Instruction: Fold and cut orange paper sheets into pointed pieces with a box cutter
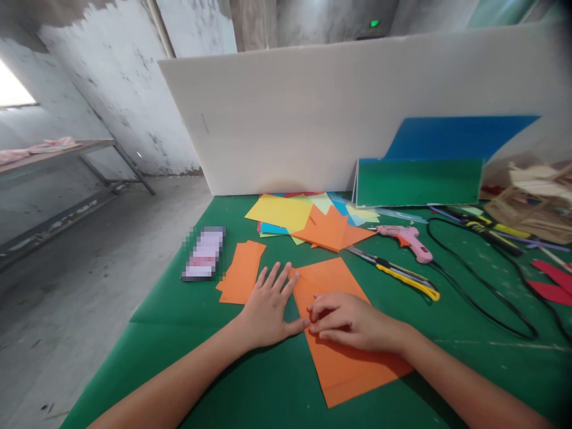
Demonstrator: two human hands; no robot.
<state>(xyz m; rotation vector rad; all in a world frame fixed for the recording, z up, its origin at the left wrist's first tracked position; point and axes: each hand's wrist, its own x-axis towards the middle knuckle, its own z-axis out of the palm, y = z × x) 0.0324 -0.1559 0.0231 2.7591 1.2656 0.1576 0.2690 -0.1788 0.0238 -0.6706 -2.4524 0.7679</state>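
A large sheet of orange paper [357,375] lies at an angle on the green tabletop in front of me. My left hand [270,307] is flat with its fingers spread; its index fingertip and thumb touch the sheet's left edge. My right hand [346,322] rests over the middle of the sheet, its fingers curled and the fingertips closed at the paper's left edge, close to my left thumb. The exact grip there is partly hidden. Several smaller orange paper pieces [241,274] lie stacked just beyond my left hand.
Beyond the sheet are a yellow utility knife [406,277], a pink glue gun [409,239] with a looping black cord, and a pile of coloured paper [279,211]. A phone [205,253] lies at left. A white board [286,125] and a green folded card [420,183] stand behind.
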